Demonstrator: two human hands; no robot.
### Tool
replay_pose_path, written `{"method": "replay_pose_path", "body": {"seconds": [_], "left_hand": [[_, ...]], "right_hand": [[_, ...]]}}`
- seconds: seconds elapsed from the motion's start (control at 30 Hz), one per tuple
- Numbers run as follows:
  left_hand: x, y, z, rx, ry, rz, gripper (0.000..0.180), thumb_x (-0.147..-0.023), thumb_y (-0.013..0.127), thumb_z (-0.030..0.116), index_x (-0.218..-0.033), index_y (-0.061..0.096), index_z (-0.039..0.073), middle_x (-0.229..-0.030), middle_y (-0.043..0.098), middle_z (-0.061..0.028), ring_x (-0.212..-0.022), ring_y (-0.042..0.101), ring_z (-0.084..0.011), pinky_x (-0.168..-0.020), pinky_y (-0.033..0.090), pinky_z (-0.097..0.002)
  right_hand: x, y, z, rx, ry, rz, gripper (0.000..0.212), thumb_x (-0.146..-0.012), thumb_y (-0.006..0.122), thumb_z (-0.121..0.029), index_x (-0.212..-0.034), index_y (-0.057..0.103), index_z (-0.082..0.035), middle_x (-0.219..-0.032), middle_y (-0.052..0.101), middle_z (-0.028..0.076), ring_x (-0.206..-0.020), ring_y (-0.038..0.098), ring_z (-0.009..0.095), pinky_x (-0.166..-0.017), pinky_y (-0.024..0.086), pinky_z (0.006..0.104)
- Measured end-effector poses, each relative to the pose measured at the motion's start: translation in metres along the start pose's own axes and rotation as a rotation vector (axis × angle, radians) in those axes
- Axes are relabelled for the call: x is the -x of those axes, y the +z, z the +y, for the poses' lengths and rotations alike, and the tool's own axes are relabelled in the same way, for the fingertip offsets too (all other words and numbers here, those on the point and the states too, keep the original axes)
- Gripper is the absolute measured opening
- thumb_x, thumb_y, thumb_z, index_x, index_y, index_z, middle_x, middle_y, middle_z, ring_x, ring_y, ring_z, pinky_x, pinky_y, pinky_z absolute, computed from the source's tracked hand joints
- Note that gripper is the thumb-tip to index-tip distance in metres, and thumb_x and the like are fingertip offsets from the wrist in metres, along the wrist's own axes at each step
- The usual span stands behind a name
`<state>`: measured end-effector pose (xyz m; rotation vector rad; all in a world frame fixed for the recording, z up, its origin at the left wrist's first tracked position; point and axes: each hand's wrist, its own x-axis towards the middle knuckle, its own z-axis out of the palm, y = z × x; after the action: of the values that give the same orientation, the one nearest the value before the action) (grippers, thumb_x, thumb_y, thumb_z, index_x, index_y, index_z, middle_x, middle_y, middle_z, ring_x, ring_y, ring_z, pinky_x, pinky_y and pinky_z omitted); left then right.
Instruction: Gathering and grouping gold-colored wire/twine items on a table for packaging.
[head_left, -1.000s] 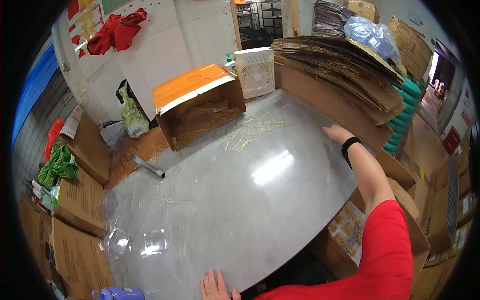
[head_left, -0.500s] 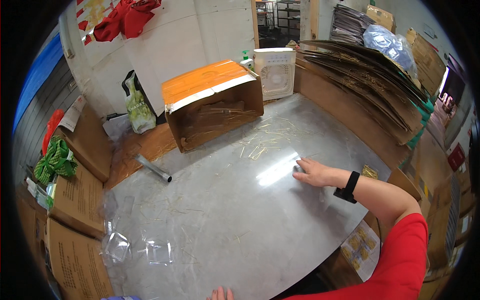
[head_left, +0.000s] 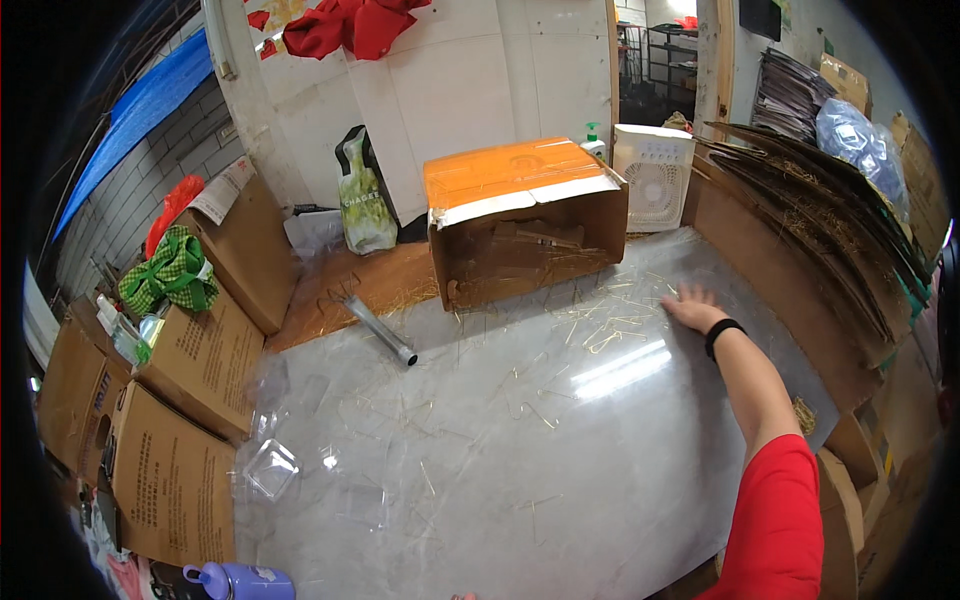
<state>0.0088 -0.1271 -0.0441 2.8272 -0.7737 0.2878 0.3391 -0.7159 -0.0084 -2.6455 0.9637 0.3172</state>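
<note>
My right hand [head_left: 694,307] lies with fingers spread on the far right of the grey tabletop [head_left: 640,480], holding nothing that I can see. Thin gold-coloured wire pieces [head_left: 612,325] are scattered just left of its fingertips. More loose wires [head_left: 537,412] lie over the middle of the table. Only the fingertips of my left hand [head_left: 464,597] show at the lower edge, so its grip is hidden. A small clump of gold wires [head_left: 804,415] rests at the table's right edge, beside my right forearm.
An open cardboard box with an orange top [head_left: 520,175] stands at the back, beside a white fan [head_left: 657,180]. A metal tube [head_left: 382,332] and clear plastic pieces [head_left: 272,470] lie left. Cartons [head_left: 175,480] and a purple bottle [head_left: 240,582] line the left; stacked cardboard [head_left: 810,220] fills the right.
My right hand has slid farther away across the table, its fingers spreading. My left hand has mostly dropped out of view. The whole view has shifted, bringing the purple bottle in more fully.
</note>
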Motion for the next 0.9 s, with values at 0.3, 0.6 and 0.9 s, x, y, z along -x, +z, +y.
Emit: {"method": "replay_pose_path", "body": {"seconds": [0.3,0.6,0.9], "left_hand": [[-0.011,0.0,-0.002,0.083,0.012,0.06,0.066,-0.078,0.069,0.032,-0.139,0.057,0.008,-0.145,0.053,-0.0186,-0.132,0.051,-0.0375,-0.11,0.039,-0.055],[-0.002,0.015,-0.004,0.041,0.02,0.071,0.065,-0.077,0.069,0.028,-0.138,0.058,0.009,-0.144,0.054,-0.0177,-0.133,0.051,-0.0351,-0.111,0.038,-0.0551],[0.005,0.009,0.0,0.0,0.043,0.021,0.061,-0.08,0.07,0.033,-0.134,0.059,0.007,-0.145,0.053,-0.0173,-0.135,0.049,-0.0348,-0.111,0.037,-0.0549]], "right_hand": [[0.15,0.05,-0.102,0.169,-0.665,-0.146,0.085,-0.098,0.036,-0.069,-0.161,0.021,-0.016,-0.166,0.013,0.023,-0.153,0.007,0.047,-0.122,0.008,0.0621],[-0.068,-0.005,-0.064,0.095,-0.343,0.428,0.059,-0.098,0.055,-0.036,-0.142,0.045,0.003,-0.143,0.048,0.03,-0.132,0.046,0.045,-0.113,0.038,0.0512],[-0.004,0.018,-0.141,0.118,-0.176,0.041,0.104,-0.091,0.041,-0.077,-0.162,0.012,-0.006,-0.168,0.003,0.022,-0.153,-0.001,0.05,-0.123,0.004,0.0584]]}}
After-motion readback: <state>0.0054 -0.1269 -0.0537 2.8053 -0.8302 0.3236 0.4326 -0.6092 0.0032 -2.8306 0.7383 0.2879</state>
